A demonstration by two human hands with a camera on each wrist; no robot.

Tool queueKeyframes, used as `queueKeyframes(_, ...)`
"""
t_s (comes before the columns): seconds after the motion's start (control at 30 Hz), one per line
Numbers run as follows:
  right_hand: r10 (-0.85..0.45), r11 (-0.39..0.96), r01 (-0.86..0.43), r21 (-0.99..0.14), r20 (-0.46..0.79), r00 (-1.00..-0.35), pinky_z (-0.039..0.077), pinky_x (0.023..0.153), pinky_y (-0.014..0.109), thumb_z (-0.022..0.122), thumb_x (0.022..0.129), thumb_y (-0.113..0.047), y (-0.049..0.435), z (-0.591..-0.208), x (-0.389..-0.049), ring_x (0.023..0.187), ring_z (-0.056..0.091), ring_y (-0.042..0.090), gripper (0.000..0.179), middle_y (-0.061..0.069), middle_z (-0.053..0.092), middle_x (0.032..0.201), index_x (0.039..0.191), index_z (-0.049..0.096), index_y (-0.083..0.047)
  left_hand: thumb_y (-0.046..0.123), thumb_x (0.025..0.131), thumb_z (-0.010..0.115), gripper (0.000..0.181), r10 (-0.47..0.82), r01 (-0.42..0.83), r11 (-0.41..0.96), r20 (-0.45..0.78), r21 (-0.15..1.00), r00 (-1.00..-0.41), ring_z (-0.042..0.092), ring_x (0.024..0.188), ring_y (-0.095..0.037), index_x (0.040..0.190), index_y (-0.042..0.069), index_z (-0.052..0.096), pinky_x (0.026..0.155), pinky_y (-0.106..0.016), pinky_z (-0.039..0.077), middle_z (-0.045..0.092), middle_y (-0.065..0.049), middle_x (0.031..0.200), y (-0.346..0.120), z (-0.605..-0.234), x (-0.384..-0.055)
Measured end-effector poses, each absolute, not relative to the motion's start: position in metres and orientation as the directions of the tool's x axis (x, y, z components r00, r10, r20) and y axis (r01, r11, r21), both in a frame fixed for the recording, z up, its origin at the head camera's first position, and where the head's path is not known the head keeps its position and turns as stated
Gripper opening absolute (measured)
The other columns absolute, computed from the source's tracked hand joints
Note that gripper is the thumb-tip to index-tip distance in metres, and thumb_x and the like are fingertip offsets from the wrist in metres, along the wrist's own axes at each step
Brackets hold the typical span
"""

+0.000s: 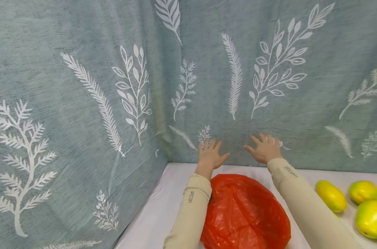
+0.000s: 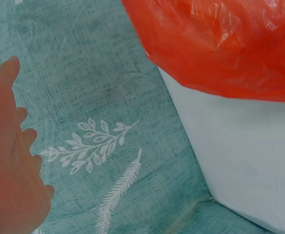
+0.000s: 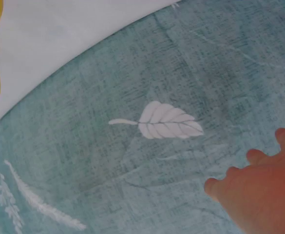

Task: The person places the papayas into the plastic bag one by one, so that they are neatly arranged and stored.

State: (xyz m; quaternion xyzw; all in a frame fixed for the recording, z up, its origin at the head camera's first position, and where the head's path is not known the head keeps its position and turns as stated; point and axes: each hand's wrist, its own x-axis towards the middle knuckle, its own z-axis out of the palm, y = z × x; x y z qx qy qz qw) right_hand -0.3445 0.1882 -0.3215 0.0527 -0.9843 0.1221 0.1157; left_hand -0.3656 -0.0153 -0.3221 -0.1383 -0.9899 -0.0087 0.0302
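Both hands are stretched forward above the far edge of the table, held apart with fingers spread and nothing in them. My left hand (image 1: 208, 158) is beyond the left part of a red plastic bag (image 1: 238, 211), and its sleeve overlaps the bag's left side. To the right, my right hand (image 1: 264, 148) is past the bag's far right rim. The bag stands with its mouth spread wide and round, its near part cut off by the frame. In the left wrist view the bag's red film (image 2: 220, 53) shows at upper right, away from the fingers.
Several yellow-green mangoes (image 1: 331, 196) lie on the white tabletop (image 1: 172, 193) at the right, beyond my right forearm. A teal cloth (image 1: 204, 86) with white leaf prints hangs behind the table and along its left side.
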Motion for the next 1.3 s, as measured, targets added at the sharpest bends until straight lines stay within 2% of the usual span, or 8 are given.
queueKeyframes(0.3, -0.069, 0.944, -0.145, -0.296, 0.252, -0.965, 0.008, 0.105, 0.068, 0.039, 0.1, -0.047, 0.192, -0.323, -0.341, 0.133, 0.014, 0.055, 0.066, 0.031, 0.021, 0.148, 0.147, 0.03, -0.002, 0.06, 0.095, 0.037, 0.07, 0.316, 0.319, 0.945, 0.06, 0.066, -0.947, 0.004, 0.143, -0.03, 0.154, 0.027, 0.017, 0.113, -0.053, 0.005, 0.012, -0.002, 0.158, -0.017, -0.323, -0.369)
queueKeyframes(0.47, -0.113, 0.89, -0.239, -0.389, 0.319, -0.941, 0.009, 0.104, 0.069, 0.036, 0.1, -0.049, 0.199, -0.33, -0.345, 0.131, 0.017, 0.055, 0.069, 0.033, 0.023, 0.146, 0.148, 0.026, 0.001, 0.051, 0.096, 0.046, 0.066, 0.349, 0.358, 0.925, 0.089, 0.126, -0.933, 0.008, 0.142, -0.033, 0.152, 0.025, 0.023, 0.111, -0.057, 0.011, 0.015, -0.005, 0.157, -0.025, -0.33, -0.371)
queueKeyframes(0.6, -0.145, 0.811, -0.317, -0.493, 0.356, -0.923, 0.012, 0.104, 0.068, 0.035, 0.101, -0.047, 0.208, -0.334, -0.342, 0.133, 0.016, 0.053, 0.07, 0.034, 0.02, 0.147, 0.148, 0.021, 0.003, 0.046, 0.096, 0.05, 0.064, 0.412, 0.423, 0.896, 0.106, 0.137, -0.905, 0.011, 0.141, -0.035, 0.152, 0.025, 0.026, 0.111, -0.058, 0.01, 0.017, -0.006, 0.157, -0.03, -0.341, -0.371)
queueKeyframes(0.7, -0.151, 0.718, -0.353, -0.6, 0.361, -0.92, 0.012, 0.106, 0.065, 0.034, 0.102, -0.043, 0.213, -0.336, -0.337, 0.135, 0.013, 0.05, 0.069, 0.033, 0.016, 0.149, 0.149, 0.017, 0.005, 0.043, 0.096, 0.052, 0.063, 0.458, 0.468, 0.871, 0.101, 0.15, -0.883, 0.01, 0.142, -0.035, 0.151, 0.025, 0.028, 0.111, -0.058, 0.011, 0.016, -0.005, 0.157, -0.036, -0.352, -0.369)
queueKeyframes(0.83, -0.139, 0.606, -0.353, -0.713, 0.342, -0.929, 0.011, 0.106, 0.066, 0.033, 0.103, -0.043, 0.218, -0.339, -0.326, 0.138, 0.007, 0.046, 0.069, 0.027, 0.009, 0.153, 0.151, 0.009, 0.0, 0.038, 0.096, 0.055, 0.058, 0.51, 0.52, 0.832, 0.106, 0.192, -0.854, 0.012, 0.141, -0.036, 0.148, 0.021, 0.036, 0.11, -0.059, 0.016, 0.018, -0.008, 0.156, -0.049, -0.368, -0.363)
queueKeyframes(1.0, -0.121, 0.496, -0.317, -0.808, 0.298, -0.947, 0.013, 0.104, 0.068, 0.03, 0.103, -0.044, 0.224, -0.346, -0.31, 0.138, 0.008, 0.047, 0.068, 0.024, 0.004, 0.155, 0.153, 0.002, -0.008, 0.025, 0.096, 0.057, 0.046, 0.545, 0.566, 0.777, 0.155, 0.276, -0.824, 0.026, 0.135, -0.041, 0.14, 0.015, 0.049, 0.103, -0.062, 0.027, 0.023, -0.015, 0.153, -0.065, -0.39, -0.355)
queueKeyframes(1.07, -0.114, 0.41, -0.297, -0.862, 0.274, -0.955, 0.015, 0.103, 0.069, 0.029, 0.103, -0.044, 0.226, -0.348, -0.302, 0.137, 0.01, 0.049, 0.068, 0.025, 0.001, 0.155, 0.153, -0.001, -0.009, 0.019, 0.095, 0.057, 0.042, 0.555, 0.575, 0.752, 0.161, 0.322, -0.816, 0.032, 0.132, -0.042, 0.137, 0.013, 0.053, 0.099, -0.063, 0.032, 0.026, -0.017, 0.151, -0.069, -0.397, -0.352)
queueKeyframes(1.3, -0.141, 0.097, -0.196, -0.976, 0.182, -0.973, 0.023, 0.103, 0.065, 0.023, 0.101, -0.052, 0.231, -0.356, -0.27, 0.136, 0.011, 0.05, 0.071, 0.025, -0.002, 0.154, 0.152, -0.012, -0.015, -0.001, 0.085, 0.056, 0.044, 0.537, 0.538, 0.686, 0.159, 0.489, -0.829, 0.047, 0.121, -0.039, 0.128, 0.004, 0.059, 0.098, -0.053, 0.04, 0.046, -0.022, 0.136, -0.076, -0.409, -0.341)
